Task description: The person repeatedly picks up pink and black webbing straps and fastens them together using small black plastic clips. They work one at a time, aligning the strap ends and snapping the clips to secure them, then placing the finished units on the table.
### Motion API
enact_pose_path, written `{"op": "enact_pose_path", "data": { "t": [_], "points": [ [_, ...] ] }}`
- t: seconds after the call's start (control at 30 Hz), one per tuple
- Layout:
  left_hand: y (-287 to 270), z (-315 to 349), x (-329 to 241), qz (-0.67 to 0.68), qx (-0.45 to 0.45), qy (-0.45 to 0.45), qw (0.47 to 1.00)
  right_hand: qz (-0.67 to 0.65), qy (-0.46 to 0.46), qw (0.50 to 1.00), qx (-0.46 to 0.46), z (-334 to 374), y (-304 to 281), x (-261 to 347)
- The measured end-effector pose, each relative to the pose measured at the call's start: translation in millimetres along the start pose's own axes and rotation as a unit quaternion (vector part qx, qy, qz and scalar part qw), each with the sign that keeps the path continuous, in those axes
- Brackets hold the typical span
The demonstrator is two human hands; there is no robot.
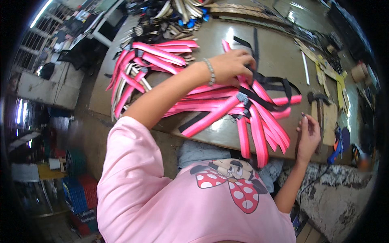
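My left hand [234,67], with a beaded bracelet at its wrist, reaches across the table. Its fingers are curled closed around a pink strap at the top of a bundle of pink-striped webbing straps [258,131]. Black webbing [283,83] loops out of this bundle to the right. The fingertips are partly hidden behind the hand. Near the table's front right edge is my right hand [310,135], beside the straps and apart from them. Its thumb and fingertips close on a small dark thing too small to name.
More pink straps [158,54] lie piled at the left, with cream and black webbing behind. To the right are a hammer [319,101], a wooden board [330,121], yellow strips [340,87], a white stick [305,68] and a blue-handled tool [336,152]. Wooden planks [251,16] lie along the far side.
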State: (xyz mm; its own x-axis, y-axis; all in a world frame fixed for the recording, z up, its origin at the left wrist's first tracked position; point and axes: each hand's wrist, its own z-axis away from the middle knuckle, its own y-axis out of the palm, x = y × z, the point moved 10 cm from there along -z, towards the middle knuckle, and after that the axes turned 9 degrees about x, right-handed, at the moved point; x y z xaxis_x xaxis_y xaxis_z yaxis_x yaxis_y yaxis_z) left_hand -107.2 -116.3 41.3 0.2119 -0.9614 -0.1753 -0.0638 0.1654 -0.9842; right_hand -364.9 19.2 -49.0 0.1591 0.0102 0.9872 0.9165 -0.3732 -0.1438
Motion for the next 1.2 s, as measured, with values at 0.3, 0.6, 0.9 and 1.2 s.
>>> {"op": "enact_pose_path", "data": {
  "t": [0.3,0.6,0.9,1.2],
  "points": [
    [-163,112,2,-0.146,-0.299,-0.250,0.909,0.018,-0.018,1.000,0.010,-6,-4,-4],
    [-133,338,131,-0.227,-0.050,-0.661,0.714,0.002,-0.008,1.000,-0.003,-1,1,4],
    [-18,108,-3,0.046,-0.333,-0.299,0.893,0.109,-0.047,0.993,-0.025,-7,0,33],
    [8,42,-2,0.038,-0.178,-0.303,0.936,0.418,-0.081,0.904,-0.046,-97,-38,44]
  ]
}}
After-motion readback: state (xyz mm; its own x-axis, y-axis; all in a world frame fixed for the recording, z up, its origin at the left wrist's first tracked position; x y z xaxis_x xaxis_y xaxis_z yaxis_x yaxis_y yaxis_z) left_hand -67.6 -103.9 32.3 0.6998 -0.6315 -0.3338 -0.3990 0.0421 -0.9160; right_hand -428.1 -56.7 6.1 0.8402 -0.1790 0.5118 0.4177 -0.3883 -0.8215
